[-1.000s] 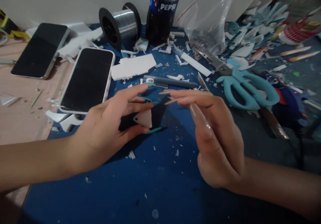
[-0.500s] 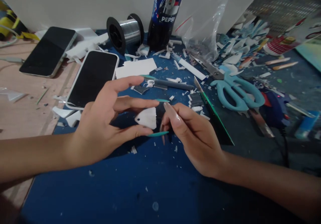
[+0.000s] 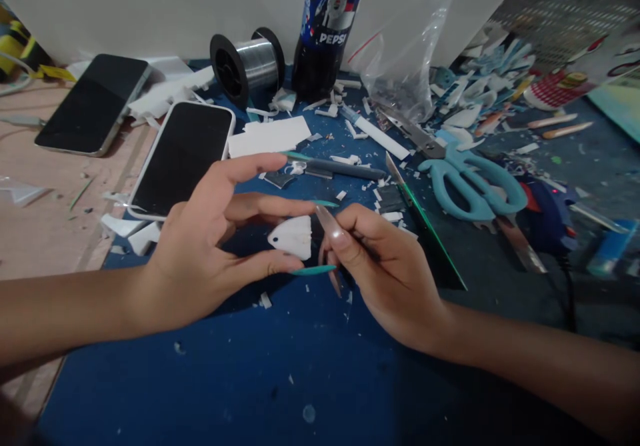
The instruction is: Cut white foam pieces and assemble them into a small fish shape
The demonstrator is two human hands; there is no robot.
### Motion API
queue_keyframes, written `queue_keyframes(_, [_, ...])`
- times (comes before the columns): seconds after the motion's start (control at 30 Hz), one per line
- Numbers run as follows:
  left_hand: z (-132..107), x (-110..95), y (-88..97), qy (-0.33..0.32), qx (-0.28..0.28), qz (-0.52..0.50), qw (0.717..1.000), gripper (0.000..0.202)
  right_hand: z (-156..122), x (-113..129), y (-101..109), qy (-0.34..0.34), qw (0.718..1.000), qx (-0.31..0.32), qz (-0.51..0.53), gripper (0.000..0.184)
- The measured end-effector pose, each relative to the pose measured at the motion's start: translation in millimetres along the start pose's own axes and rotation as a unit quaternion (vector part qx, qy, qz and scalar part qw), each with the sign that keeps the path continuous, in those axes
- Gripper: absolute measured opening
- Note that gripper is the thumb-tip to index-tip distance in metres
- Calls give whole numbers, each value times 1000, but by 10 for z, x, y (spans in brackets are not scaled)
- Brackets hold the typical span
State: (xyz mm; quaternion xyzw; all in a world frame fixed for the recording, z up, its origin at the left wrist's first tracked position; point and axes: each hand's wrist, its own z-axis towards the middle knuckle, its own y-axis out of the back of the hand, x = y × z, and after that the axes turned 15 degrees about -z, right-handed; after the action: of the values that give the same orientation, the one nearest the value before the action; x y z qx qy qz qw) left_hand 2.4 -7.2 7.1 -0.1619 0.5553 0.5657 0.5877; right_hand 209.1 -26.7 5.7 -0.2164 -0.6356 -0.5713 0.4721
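Observation:
My left hand [image 3: 200, 246] pinches a small white rounded piece [image 3: 293, 237] between thumb and a finger. The piece tapers to the left, where it has a dark dot or hole, and has a rough straight edge on the right. Long teal nails extend past it. My left index finger is stretched out above. Just right of the piece, my right hand [image 3: 385, 266] has thumb and fingers pressed together, its thumb nail close to a teal nail. Whatever sits between the right fingertips, if anything, is hidden. Both hands are over a blue mat [image 3: 225, 379].
Two phones [image 3: 183, 159] [image 3: 93, 103] lie at left. Behind are a wire spool [image 3: 250, 66], Pepsi bottle [image 3: 325, 39] and plastic bag [image 3: 405, 59]. Right are a green-edged blade [image 3: 425, 219], blue-handled scissors [image 3: 470, 176] and a blue glue gun [image 3: 545, 213]. White scraps [image 3: 270, 136] litter the mat.
My right thumb has shifted slightly left, and the right fingers below have moved a little down. The white piece stays in my left hand, and the view shifts slightly.

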Motion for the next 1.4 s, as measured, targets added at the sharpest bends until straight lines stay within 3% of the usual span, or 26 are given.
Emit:
queue_keyframes(0.13, [-1,7,-14,3,-2,-1,1000,57,-3,-3,1,0,1000,-2,1,27])
queue_keyframes(0.4, [1,4,-23,0,-5,-31,1000,32,8,-19,-7,3,1000,5,18,27])
queue_keyframes(0.63, [3,12,-33,14,-12,-20,1000,64,-8,-5,4,-1,1000,9,8,28])
queue_keyframes(0.83, [3,8,-28,0,3,0,1000,43,-2,-6,-3,-4,1000,9,8,27])
queue_keyframes(0.93, [6,11,-9,-6,20,16,1000,43,-5,-4,-2,-10,1000,9,15,27])
queue_keyframes(1.13, [10,11,-20,-2,3,6,1000,50,-5,-6,5,-13,1000,5,26,26])
queue_keyframes(1.3, [0,26,-27,12,11,-1,1000,36,0,-30,-4,-4,1000,-1,27,26])
queue_keyframes(1.4, [-4,31,-20,17,13,-10,1000,38,-5,-29,-5,-4,1000,-1,24,26])
